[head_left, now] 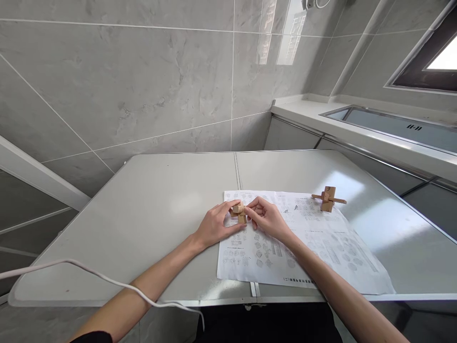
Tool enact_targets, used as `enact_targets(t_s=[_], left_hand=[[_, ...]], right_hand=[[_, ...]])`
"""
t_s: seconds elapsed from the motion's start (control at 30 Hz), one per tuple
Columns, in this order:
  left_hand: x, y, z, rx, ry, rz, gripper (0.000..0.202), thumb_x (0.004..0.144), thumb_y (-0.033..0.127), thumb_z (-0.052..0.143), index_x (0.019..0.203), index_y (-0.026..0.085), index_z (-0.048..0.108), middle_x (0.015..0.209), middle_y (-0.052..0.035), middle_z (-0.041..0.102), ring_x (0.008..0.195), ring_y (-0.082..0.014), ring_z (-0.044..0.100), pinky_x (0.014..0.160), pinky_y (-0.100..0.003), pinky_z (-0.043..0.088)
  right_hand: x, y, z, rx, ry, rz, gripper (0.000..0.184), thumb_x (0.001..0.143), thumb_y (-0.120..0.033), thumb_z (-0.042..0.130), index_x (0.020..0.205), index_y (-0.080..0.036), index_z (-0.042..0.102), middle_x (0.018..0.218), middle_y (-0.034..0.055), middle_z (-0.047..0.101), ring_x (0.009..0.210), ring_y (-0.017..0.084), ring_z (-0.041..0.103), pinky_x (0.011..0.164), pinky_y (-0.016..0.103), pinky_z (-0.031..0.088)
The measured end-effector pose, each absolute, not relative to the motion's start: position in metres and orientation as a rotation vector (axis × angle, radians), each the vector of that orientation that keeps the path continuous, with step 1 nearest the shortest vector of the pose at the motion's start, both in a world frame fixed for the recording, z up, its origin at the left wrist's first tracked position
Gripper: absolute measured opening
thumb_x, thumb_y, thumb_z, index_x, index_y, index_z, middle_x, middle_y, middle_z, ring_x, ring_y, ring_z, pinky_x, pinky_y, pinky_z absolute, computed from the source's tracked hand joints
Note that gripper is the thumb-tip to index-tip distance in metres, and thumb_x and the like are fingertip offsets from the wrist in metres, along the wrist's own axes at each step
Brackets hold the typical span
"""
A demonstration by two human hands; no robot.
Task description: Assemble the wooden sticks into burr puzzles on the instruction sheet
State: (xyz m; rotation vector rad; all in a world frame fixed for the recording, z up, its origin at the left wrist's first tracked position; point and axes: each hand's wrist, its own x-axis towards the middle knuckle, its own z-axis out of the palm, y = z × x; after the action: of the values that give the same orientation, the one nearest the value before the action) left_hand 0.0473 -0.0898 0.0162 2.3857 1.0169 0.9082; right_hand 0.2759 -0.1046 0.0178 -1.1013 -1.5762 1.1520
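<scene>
A small wooden interlocking puzzle (242, 218), made of light blocks crossing one another, is between my hands above a printed sheet (264, 267). My left hand (218, 223) grips it from the left, with thumb below and fingers above. From the right, my right hand (266, 216) pinches the puzzle's side with thumb and forefinger; its other fingers are curled. Rows of small diagrams cover the sheet. Farther right, a second wooden puzzle (327, 199) with crossing pieces stands at the sheet's upper right edge.
The pale folding table (171, 190) has a seam down its middle. A white cable (107, 278) crosses over my left forearm. Behind the table rises a grey tiled wall (143, 81). A counter (307, 107) with a sink (392, 125) runs along the right.
</scene>
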Motion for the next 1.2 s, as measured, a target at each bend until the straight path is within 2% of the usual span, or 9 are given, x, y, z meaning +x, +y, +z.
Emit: enact_targets(t_s=[0.1,0.23,0.3,0.4,0.5,0.57,0.73,0.97,1.2], left_hand=[[0.0476,-0.091,0.0173,2.346,1.018,0.885,0.067,0.091,0.054,0.08,0.147,0.028,0.054,0.128,-0.0057,0.074,0.098,-0.022,0.073,0.085,-0.036,0.061],[0.0474,-0.0913,0.02,2.167,1.03,0.909,0.068,0.088,0.048,0.084,0.146,0.027,0.055,0.124,-0.0054,0.074,0.099,-0.0211,0.072,0.09,-0.036,0.061],[0.0472,-0.09,0.0205,2.061,1.01,0.93,0.07,0.085,0.046,0.087,0.145,0.026,0.057,0.119,-0.0052,0.075,0.1,-0.0214,0.071,0.094,-0.038,0.06],[0.0472,-0.0873,0.0192,1.919,0.937,0.979,0.072,0.084,0.043,0.09,0.145,0.024,0.057,0.118,-0.0064,0.075,0.103,-0.0218,0.072,0.1,-0.039,0.059],[0.0477,-0.0857,0.0171,1.846,0.878,0.982,0.072,0.083,0.039,0.09,0.145,0.024,0.057,0.123,-0.0085,0.075,0.108,-0.0227,0.073,0.103,-0.04,0.059],[0.0478,-0.0858,0.0163,1.82,0.857,0.971,0.072,0.083,0.038,0.091,0.145,0.024,0.057,0.126,-0.0091,0.075,0.112,-0.0236,0.074,0.105,-0.04,0.058],[0.0474,-0.087,0.0167,1.785,0.834,0.928,0.073,0.083,0.035,0.091,0.147,0.025,0.057,0.13,-0.0107,0.074,0.116,-0.0252,0.074,0.109,-0.043,0.057],[0.0491,-0.0877,0.0215,1.662,0.777,0.962,0.064,0.087,0.032,0.087,0.143,0.024,0.056,0.138,-0.0135,0.07,0.122,-0.0265,0.072,0.11,-0.045,0.056],[0.049,-0.0874,0.0195,1.682,0.777,0.96,0.066,0.086,0.036,0.088,0.143,0.024,0.056,0.129,-0.0118,0.072,0.111,-0.0237,0.072,0.104,-0.043,0.057]], right_hand=[[0.2753,-0.1044,0.0175,-1.087,-1.566,1.161,0.039,0.098,-0.061,0.071,0.092,-0.024,0.061,0.07,-0.0002,0.07,0.054,0.017,0.062,0.055,0.03,0.048],[0.2758,-0.1019,0.0171,-1.056,-1.527,1.211,0.044,0.101,-0.066,0.062,0.096,-0.023,0.062,0.077,0.0009,0.072,0.05,0.014,0.061,0.052,0.028,0.045],[0.2772,-0.0999,0.0173,-1.059,-1.495,1.217,0.045,0.104,-0.067,0.055,0.102,-0.022,0.062,0.074,-0.0006,0.07,0.048,0.013,0.058,0.05,0.027,0.043],[0.2799,-0.0972,0.0172,-1.093,-1.506,1.21,0.046,0.104,-0.066,0.055,0.117,-0.023,0.064,0.069,-0.0036,0.065,0.049,0.013,0.057,0.05,0.027,0.043],[0.2807,-0.0962,0.0168,-1.114,-1.599,1.241,0.049,0.103,-0.066,0.056,0.125,-0.023,0.064,0.079,-0.0008,0.069,0.054,0.014,0.061,0.053,0.027,0.044],[0.2802,-0.0967,0.0172,-1.111,-1.654,1.272,0.05,0.105,-0.066,0.052,0.121,-0.022,0.066,0.083,0.0012,0.071,0.056,0.014,0.061,0.054,0.027,0.044],[0.2798,-0.0994,0.0219,-1.135,-1.686,1.295,0.049,0.109,-0.064,0.045,0.105,-0.02,0.066,0.062,-0.0025,0.064,0.053,0.014,0.056,0.057,0.027,0.043],[0.2802,-0.1007,0.0248,-1.048,-1.678,1.379,0.046,0.104,-0.066,0.058,0.114,-0.021,0.061,0.073,-0.0028,0.066,0.055,0.013,0.059,0.055,0.027,0.043],[0.2799,-0.1023,0.0228,-1.023,-1.763,1.363,0.05,0.111,-0.065,0.042,0.089,-0.023,0.057,0.062,-0.0032,0.062,0.056,0.014,0.054,0.061,0.028,0.044]])
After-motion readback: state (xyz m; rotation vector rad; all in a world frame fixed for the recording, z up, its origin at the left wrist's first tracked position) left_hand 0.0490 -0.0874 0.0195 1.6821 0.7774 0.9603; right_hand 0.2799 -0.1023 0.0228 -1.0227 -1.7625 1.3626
